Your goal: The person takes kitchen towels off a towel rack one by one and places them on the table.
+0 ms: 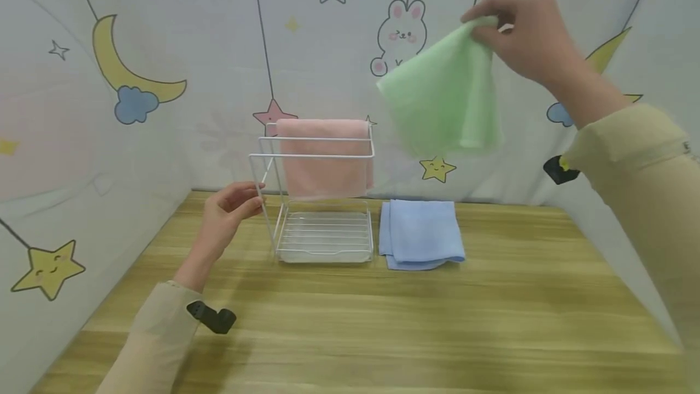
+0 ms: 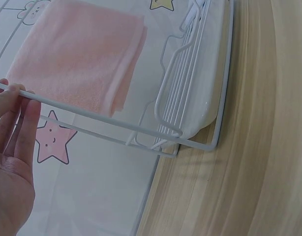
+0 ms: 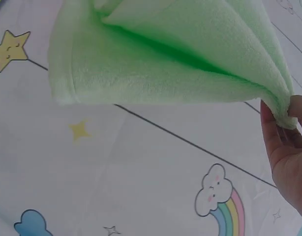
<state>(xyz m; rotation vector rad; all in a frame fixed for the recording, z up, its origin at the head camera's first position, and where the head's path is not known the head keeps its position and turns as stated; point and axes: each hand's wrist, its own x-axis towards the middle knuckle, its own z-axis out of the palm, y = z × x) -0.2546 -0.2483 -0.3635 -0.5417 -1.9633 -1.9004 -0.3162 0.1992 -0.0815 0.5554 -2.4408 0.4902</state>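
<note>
Pale green plush cloth [image 1: 448, 99] held aloft, right of white wire rack [image 1: 317, 156]

A white fabric backdrop [image 1: 219, 35] printed with cartoon figures stands behind the rack. The wood-grain tabletop [image 1: 383, 327] carries the rack. The green cloth hangs by one corner above and right of the rack, apart from it. A folded light blue cloth [image 1: 423, 233] lies just right of the rack. A pale pink plush cloth [image 1: 325, 178] drapes over the rack's rear rail. Right hand [image 1: 522, 32]: fingers brought together, pinching the green cloth's corner. Left hand [image 1: 223, 214]: fingers and thumb gripping the rack's left upright.
</note>
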